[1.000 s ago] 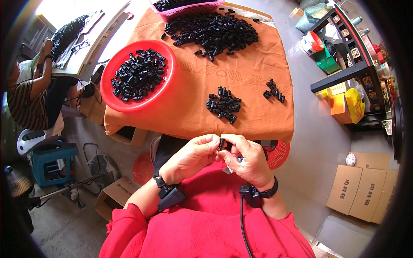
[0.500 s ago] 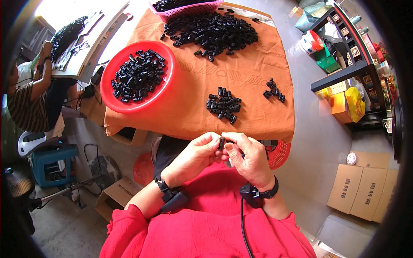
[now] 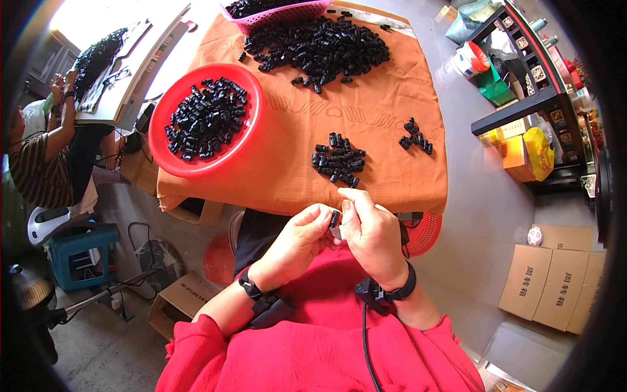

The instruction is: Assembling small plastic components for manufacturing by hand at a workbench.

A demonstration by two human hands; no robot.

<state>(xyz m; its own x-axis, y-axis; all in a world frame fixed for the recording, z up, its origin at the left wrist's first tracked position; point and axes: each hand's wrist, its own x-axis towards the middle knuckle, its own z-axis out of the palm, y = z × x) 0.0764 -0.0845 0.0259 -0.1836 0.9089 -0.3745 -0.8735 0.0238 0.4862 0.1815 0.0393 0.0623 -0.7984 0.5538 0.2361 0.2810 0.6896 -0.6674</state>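
Observation:
Just off the near edge of the orange-covered table, my left hand pinches a small black cylindrical plastic part between thumb and fingers. Close against it is my right hand, its fingers curled and its index finger reaching forward past the thumb. A small whitish piece shows between the hands, under the black part; which hand holds it I cannot tell. Beyond my fingers lies a small pile of similar black parts, with a smaller group to its right.
A red basin of black parts stands on the orange cloth at left. A large black heap and a pink basket are at the far side. Another person sits at a table far left. Cartons stand on the right.
My right hand has turned and its index finger now points up and forward, away from the black part. My left hand keeps hold of the part. The view has shifted slightly.

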